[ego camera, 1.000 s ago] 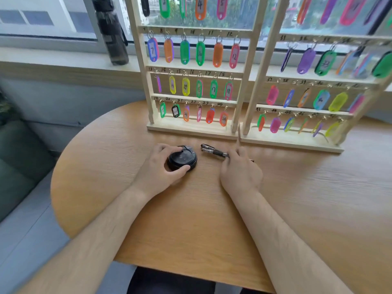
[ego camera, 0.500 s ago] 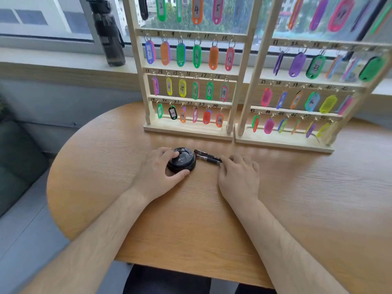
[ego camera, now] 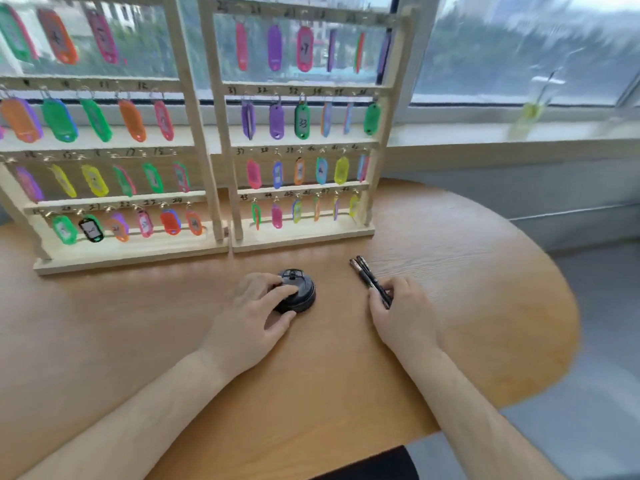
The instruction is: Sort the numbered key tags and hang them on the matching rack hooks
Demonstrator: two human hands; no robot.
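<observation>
the left hand (ego camera: 256, 306) has its grip clenched round a black round lid (ego camera: 300, 294) on the tabletop (ego camera: 311, 375), fingers curled over the top and thumb at its near side. the right hand (ego camera: 405, 313) has its grip closed on the near ends of two dark pens (ego camera: 367, 277), whose long axis runs away from the palm and slightly left, toward the foot of the right rack (ego camera: 304, 237). neither hand holds a tag. the key tags (ego camera: 302, 121) in view all hang from hooks on the left rack (ego camera: 131, 254) and the right rack, with none loose on the tabletop, so the sorting looks largely done, though blur hides most of the numbers. every tag lies ahead of and above both hands, well apart from them, with its long axis roughly vertical. the left hand sits before the seam between the racks and is nearer the left rack's bottom row. the right hand sits before the right rack's outer post and is nearer that rack. either hand would likely need to let go of its load first.
</observation>
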